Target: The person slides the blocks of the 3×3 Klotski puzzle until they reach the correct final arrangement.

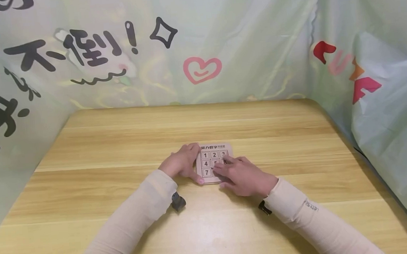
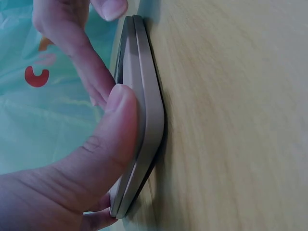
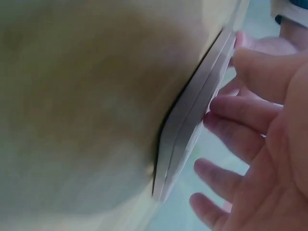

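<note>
A flat, pale number slide puzzle (image 1: pixel 206 164) lies on the table, with square numbered tiles and dark printing along its top edge. My left hand (image 1: pixel 181 162) grips its left side, fingers at the upper left corner and thumb at the lower left. In the left wrist view that thumb (image 2: pixel 103 139) presses against the puzzle's layered rim (image 2: pixel 151 96). My right hand (image 1: pixel 245 177) reaches over from the right, its fingertips touching the tiles. Seen from the right wrist, the fingers (image 3: pixel 240 108) are fairly straight over the face. Tiles at the lower right are hidden beneath this hand.
The wood-grain table (image 1: pixel 118 141) extends around the puzzle on all sides. A printed curtain (image 1: pixel 247 40) with writing and a pink heart hangs behind the table and along both sides. Dark devices sit at both wrists, including one (image 1: pixel 178 202) under the left cuff.
</note>
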A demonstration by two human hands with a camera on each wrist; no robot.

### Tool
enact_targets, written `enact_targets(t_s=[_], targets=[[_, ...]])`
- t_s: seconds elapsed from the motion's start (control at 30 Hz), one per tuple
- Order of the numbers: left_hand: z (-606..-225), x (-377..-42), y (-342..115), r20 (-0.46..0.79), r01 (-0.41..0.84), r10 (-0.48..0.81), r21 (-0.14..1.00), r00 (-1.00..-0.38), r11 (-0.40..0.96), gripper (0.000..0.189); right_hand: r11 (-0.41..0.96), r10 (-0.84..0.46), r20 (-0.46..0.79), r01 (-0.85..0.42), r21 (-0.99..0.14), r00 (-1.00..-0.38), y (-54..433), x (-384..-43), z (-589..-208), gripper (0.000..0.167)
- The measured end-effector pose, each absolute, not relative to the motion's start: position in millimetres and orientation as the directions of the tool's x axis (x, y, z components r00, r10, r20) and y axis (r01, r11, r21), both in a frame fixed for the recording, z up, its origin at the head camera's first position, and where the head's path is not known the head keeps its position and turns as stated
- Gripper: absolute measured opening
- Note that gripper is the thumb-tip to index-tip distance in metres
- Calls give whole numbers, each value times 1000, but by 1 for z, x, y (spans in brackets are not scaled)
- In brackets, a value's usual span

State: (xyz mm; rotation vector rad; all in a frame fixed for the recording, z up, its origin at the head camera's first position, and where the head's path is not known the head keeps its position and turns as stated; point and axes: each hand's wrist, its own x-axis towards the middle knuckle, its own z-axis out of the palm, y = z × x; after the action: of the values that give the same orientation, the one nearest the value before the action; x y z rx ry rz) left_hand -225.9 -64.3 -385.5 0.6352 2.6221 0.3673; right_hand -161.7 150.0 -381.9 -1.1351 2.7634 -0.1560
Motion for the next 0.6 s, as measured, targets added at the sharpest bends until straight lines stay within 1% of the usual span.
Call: enact_targets(t_s=[0.1,0.17,0.23,0.3,0.37,0.43,0.53,0.6], targets=[[-386,-226,-64,-329,376,487,347,-809,859,104,665,-745,-73,-729,-164,-663,146,-158,-383,53],[-385,-225,-64,-328,373,487,353,-809,858,103,651,-756,-53,-742,-157,-652,143,-158,-383,51],[-385,-225,-64,-328,368,489,366,-808,855,105,660,-748,-36,-739,-134,-662,142,-158,-381,44],[-384,-225,-64,-329,364,491,379,-807,851,106,685,-725,-13,-720,-113,-688,143,-158,-379,34],[-384,-225,-64,-332,357,490,388,-806,850,109,701,-709,4,-705,-105,-705,143,-160,-377,27],[-384,-225,-64,-336,355,488,385,-806,852,110,704,-707,4,-703,-104,-708,141,-163,-377,30],[-384,-225,-65,-341,354,483,376,-806,856,109,695,-716,-28,-709,-118,-698,137,-168,-380,46],[-384,-224,-65,-340,355,484,376,-806,856,107,696,-716,-58,-707,-124,-695,133,-169,-382,52]])
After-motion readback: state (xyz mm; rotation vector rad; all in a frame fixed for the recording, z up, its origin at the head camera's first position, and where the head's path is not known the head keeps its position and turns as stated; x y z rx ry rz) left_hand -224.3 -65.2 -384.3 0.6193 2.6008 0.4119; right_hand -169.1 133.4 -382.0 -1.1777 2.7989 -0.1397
